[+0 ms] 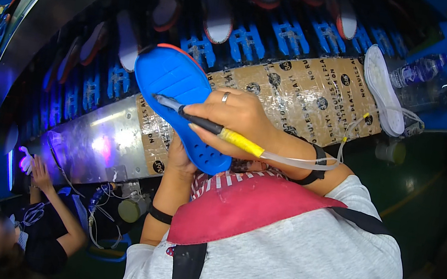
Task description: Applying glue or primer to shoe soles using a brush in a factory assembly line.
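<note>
A blue shoe sole (177,77) with a red rim at its far end is tilted up in front of me. My left hand (180,154) grips it from beneath near its narrow end, where small holes show; most of those fingers are hidden behind it. In my right hand (239,117) is a brush (240,141) with a black grip, yellow wrapping and a clear tube running back past the wrist. Fingers and thumb are closed around the grip, and the brush's tip rests on the sole's blue face, near its left edge.
Beyond my hands a curved line of blue racks (289,36) carries several soles. A cardboard-covered ledge (303,97) runs before it, joining a metal plate (108,146). At right lie a white sole (382,87) and bottles (421,70). Another person's hand (41,174) is at lower left.
</note>
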A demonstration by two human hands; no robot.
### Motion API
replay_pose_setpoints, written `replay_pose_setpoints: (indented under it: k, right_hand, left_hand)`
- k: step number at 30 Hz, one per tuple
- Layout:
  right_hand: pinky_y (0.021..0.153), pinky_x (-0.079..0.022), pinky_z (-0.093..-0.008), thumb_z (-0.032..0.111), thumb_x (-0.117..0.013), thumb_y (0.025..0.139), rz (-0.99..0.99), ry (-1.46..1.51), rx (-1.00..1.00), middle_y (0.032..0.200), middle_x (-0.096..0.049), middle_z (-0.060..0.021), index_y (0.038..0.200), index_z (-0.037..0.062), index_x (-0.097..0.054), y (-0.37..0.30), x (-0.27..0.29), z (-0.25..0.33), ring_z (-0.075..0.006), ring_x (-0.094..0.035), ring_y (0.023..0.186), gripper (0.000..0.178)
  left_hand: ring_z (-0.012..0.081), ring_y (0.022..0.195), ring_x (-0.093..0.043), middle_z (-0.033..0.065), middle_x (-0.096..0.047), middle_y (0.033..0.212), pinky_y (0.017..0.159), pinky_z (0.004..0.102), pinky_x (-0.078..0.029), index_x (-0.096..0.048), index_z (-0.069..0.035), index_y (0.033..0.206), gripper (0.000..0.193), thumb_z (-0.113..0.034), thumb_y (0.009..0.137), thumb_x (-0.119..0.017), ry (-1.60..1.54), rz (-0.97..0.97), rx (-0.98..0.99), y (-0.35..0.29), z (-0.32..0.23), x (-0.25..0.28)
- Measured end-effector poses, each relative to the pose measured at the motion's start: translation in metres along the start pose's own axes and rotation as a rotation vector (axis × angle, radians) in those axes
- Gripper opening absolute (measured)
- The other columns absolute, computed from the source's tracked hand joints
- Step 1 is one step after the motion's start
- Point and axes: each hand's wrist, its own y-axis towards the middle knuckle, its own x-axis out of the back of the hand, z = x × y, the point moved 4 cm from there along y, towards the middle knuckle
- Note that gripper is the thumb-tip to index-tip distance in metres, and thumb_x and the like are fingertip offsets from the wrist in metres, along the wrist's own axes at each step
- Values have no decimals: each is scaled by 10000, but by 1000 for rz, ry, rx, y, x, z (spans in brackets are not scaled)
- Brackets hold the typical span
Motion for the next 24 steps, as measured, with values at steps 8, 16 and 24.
replay_pose_setpoints:
  k: [8,16,24]
  right_hand:
    - [514,-468,-298,69,-708,637,71,172,44,640,-562,-66,873,56,-649,-5,2,5,-211,-573,577,243]
    - [582,-482,-308,96,-705,663,144,269,-49,705,-607,-87,894,72,-664,-20,-8,6,-233,-602,641,236]
    - [591,-477,-282,77,-719,711,330,457,-230,755,-629,-108,968,53,-665,-32,-18,7,-205,-620,667,264]
  left_hand:
    - [280,1034,-557,151,-542,1158,884,423,-466,-442,-55,1225,595,-531,869,-424,37,-32,-44,2,-14,21]
    - [372,1019,-538,211,-544,1108,877,477,-453,-436,-55,1231,683,-596,815,-457,-123,132,-41,20,-30,5]
    - [375,1097,-487,207,-523,1161,904,487,-432,-459,-98,1250,591,-513,831,-504,-181,208,-192,23,-46,5]
